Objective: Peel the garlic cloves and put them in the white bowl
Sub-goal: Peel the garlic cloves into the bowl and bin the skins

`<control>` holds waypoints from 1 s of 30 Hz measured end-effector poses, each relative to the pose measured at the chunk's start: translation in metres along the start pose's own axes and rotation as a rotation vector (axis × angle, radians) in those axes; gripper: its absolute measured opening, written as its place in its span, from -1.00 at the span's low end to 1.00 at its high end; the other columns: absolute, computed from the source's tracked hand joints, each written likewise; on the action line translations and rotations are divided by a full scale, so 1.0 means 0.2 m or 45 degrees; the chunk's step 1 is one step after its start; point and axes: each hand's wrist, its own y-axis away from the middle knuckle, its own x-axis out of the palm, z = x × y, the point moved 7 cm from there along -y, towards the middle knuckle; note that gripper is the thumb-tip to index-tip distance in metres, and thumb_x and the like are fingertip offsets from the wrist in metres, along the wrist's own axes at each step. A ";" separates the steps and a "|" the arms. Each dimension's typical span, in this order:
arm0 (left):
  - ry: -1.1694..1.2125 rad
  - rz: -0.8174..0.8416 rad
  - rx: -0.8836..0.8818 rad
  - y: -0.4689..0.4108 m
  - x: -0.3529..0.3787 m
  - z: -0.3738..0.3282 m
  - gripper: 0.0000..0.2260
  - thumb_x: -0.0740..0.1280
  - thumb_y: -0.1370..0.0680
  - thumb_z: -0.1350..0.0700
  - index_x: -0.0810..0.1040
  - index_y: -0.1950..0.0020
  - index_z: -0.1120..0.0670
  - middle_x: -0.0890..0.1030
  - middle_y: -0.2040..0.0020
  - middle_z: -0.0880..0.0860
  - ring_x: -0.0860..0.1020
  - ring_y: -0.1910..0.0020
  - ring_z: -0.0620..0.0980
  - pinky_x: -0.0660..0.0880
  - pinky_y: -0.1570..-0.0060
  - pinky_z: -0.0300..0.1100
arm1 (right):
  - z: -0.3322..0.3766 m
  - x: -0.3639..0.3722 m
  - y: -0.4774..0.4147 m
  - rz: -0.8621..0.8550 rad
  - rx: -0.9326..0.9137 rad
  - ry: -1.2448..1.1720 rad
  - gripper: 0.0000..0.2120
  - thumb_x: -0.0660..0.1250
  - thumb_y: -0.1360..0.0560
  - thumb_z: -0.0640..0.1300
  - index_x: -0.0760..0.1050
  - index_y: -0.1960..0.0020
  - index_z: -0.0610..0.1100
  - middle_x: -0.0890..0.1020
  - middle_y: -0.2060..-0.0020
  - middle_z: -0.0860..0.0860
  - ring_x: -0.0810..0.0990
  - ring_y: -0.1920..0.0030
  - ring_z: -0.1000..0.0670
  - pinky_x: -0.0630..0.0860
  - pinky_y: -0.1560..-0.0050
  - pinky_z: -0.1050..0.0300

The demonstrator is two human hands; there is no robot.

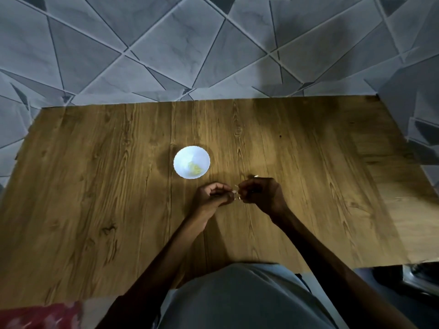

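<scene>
Wood-grain counter point(107, 186), flat. One round white bowl point(184, 157), scalloped rim, with pale yellow peeled garlic point(195, 167) heaped inside; count unclear. Just beside the bowl, left hand point(215, 195) and right hand point(261, 193) meet, both grips curled, fingertips pinched on one small garlic clove point(236, 195) with papery skin.
</scene>
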 end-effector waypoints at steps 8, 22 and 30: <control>-0.019 0.024 0.003 0.01 0.01 -0.01 -0.83 0.45 -0.46 0.33 0.64 -0.04 0.25 0.68 0.05 0.24 0.64 0.07 0.07 0.58 -0.03 -0.14 | -0.01 -0.01 0.03 -0.073 0.126 -0.096 -0.94 0.45 -0.49 -0.27 0.67 0.09 -0.27 0.71 0.30 -0.10 0.71 0.30 -0.04 0.67 0.25 0.06; -0.055 0.026 -0.018 0.01 0.01 -0.01 -0.81 0.40 -0.48 0.38 0.61 -0.09 0.31 0.67 0.02 0.27 0.65 0.02 0.14 0.61 -0.06 -0.08 | 0.03 0.03 0.02 0.148 -0.023 -0.098 -0.81 0.39 -0.49 -0.36 0.63 -0.09 -0.28 0.69 0.09 -0.14 0.71 0.09 -0.07 0.67 0.07 0.06; -0.150 0.041 0.144 0.03 0.01 -0.11 -0.81 0.42 -0.48 0.35 0.58 -0.08 0.29 0.68 0.08 0.23 0.67 0.14 0.00 0.58 0.19 -0.25 | 0.05 0.02 0.01 0.093 0.027 -0.251 -0.86 0.43 -0.46 -0.36 0.65 -0.02 -0.31 0.70 0.14 -0.21 0.71 0.13 -0.16 0.67 0.14 0.11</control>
